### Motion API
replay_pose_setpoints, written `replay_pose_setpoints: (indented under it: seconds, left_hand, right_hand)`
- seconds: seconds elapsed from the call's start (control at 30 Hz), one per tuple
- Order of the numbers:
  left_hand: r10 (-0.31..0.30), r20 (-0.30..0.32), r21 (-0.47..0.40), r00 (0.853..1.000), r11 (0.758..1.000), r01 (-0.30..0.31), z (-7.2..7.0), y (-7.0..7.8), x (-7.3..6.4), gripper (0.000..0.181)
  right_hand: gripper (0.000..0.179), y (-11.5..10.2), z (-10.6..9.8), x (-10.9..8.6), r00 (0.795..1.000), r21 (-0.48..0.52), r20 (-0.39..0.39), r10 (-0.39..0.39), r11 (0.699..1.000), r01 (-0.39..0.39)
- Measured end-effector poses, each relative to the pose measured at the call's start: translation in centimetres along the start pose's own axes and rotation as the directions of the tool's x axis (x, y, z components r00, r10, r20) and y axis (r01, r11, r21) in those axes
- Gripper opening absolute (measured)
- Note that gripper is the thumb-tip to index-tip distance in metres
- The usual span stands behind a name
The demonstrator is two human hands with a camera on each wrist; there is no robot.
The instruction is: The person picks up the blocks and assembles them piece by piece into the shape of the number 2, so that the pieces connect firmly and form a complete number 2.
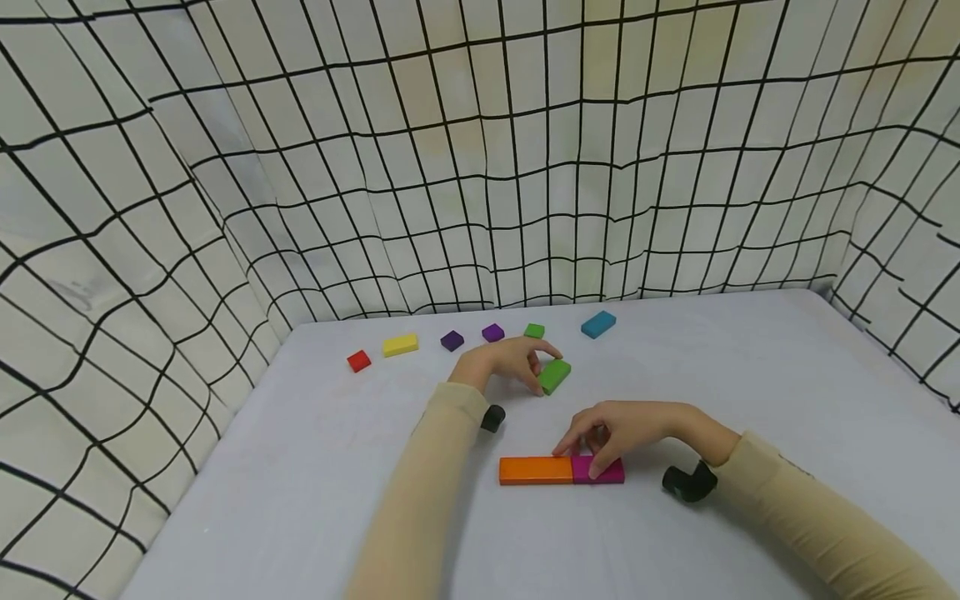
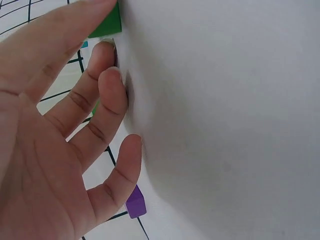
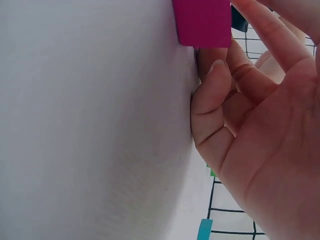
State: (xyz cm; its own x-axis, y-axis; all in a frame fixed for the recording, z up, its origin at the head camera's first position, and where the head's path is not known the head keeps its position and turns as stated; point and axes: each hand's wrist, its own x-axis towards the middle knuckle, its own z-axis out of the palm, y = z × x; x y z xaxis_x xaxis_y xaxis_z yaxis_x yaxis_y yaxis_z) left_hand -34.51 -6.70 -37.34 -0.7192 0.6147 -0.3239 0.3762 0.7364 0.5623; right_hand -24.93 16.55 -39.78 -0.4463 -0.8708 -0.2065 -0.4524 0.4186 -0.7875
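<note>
On the white table, my left hand (image 1: 508, 360) pinches a green rectangular block (image 1: 554, 377) between thumb and index finger. The left wrist view shows part of that green block (image 2: 107, 24) under the thumb, with the other fingers loosely bent by the tabletop. Closer to me, an orange block (image 1: 536, 471) and a magenta block (image 1: 611, 472) lie end to end in a straight row. My right hand (image 1: 637, 425) holds the magenta block, its thumb on the near side and its index fingertip at the far edge by the joint with the orange one.
Behind my left hand, a loose line holds a red block (image 1: 359, 361), a yellow block (image 1: 401, 345), a dark purple block (image 1: 452, 340), a purple block (image 1: 492, 332), a small green block (image 1: 535, 331) and a blue block (image 1: 598, 324). A black-gridded white curtain (image 1: 480, 167) surrounds the table.
</note>
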Motion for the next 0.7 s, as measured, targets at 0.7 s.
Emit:
replay_pose_setpoints:
  seconds: [0.7]
  left_hand:
    - [0.071, -0.037, 0.079, 0.997, 0.995, -0.068, 0.4, -0.3, -1.4, 0.062]
  right_hand:
    - [0.039, -0.3, 0.0, 0.0, 1.0, 0.008, 0.017, -0.018, 1.0, 0.018]
